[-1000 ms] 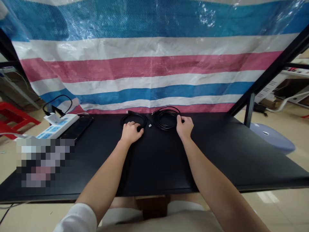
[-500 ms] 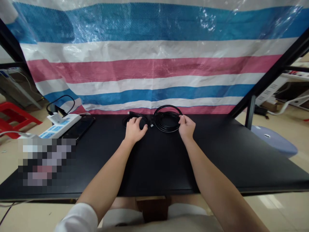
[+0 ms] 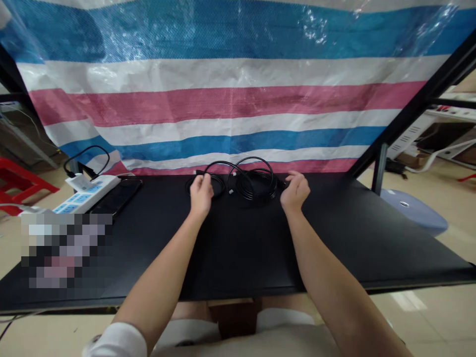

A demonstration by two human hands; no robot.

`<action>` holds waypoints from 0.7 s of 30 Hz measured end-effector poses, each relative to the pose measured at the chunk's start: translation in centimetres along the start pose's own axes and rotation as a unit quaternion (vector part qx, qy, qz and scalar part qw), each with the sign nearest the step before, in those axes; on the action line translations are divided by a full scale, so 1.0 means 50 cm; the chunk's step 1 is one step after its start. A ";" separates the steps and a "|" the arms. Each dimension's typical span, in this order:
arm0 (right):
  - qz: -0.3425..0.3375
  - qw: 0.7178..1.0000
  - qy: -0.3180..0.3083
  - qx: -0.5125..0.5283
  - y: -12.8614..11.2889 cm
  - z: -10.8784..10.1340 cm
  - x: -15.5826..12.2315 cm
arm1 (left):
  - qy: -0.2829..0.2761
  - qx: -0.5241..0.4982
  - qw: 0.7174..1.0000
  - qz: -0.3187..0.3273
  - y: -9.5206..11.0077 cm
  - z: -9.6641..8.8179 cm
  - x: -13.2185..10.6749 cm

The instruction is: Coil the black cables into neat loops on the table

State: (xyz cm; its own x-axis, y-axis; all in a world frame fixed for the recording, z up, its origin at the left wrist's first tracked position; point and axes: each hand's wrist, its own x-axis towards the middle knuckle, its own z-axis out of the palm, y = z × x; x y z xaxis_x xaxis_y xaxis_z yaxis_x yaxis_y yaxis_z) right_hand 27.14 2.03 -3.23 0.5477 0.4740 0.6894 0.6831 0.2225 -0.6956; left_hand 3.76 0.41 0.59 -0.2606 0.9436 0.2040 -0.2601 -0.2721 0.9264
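Observation:
Two coils of thin black cable lie at the back of the black table. My left hand (image 3: 201, 196) is closed in a pinch over the left coil (image 3: 219, 191). From its fingertips a loop of black cable (image 3: 232, 163) arches across to the larger right coil (image 3: 256, 198). Just beyond that coil's right edge is my right hand (image 3: 296, 192), its fingers loosely bent and apart, with no cable seen in them. A dark cable end (image 3: 281, 184) lies close to its thumb. Between the coils shows a small metal plug (image 3: 231, 191).
On the left are a white power strip (image 3: 89, 193) with a charger and cable, and a dark phone (image 3: 117, 198). A blurred-out patch covers the table's left front. Behind hangs a striped plastic sheet (image 3: 230, 104). A blue-grey stool (image 3: 412, 210) stands at the right.
My left hand has closed from an open pose and now holds a cable that loops to the right coil. My right hand has let go of the right coil and moved slightly right.

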 end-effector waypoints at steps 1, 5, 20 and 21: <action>0.030 0.999 -0.009 -0.044 0.010 -0.006 0.010 | 0.018 -0.055 0.998 -0.021 0.012 -0.007 0.008; 0.131 0.963 -0.162 -0.172 0.031 -0.014 0.028 | 0.062 -0.212 0.971 -0.097 0.064 -0.056 0.036; 0.404 0.866 -0.012 0.294 0.082 -0.026 0.071 | 0.277 -0.292 0.909 -0.107 0.141 -0.203 0.073; 0.398 0.860 -0.020 0.320 0.090 -0.031 0.075 | 0.263 -0.275 0.919 -0.100 0.141 -0.212 0.073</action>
State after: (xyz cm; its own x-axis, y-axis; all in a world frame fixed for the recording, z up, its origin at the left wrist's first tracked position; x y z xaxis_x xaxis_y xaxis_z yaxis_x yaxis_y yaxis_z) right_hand 33.00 3.48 -3.46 0.6928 0.7191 -0.0541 -0.3131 0.2324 -0.9208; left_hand -8.87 -0.04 4.51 -0.5321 0.8034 -0.2671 -0.7450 -0.2944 0.5986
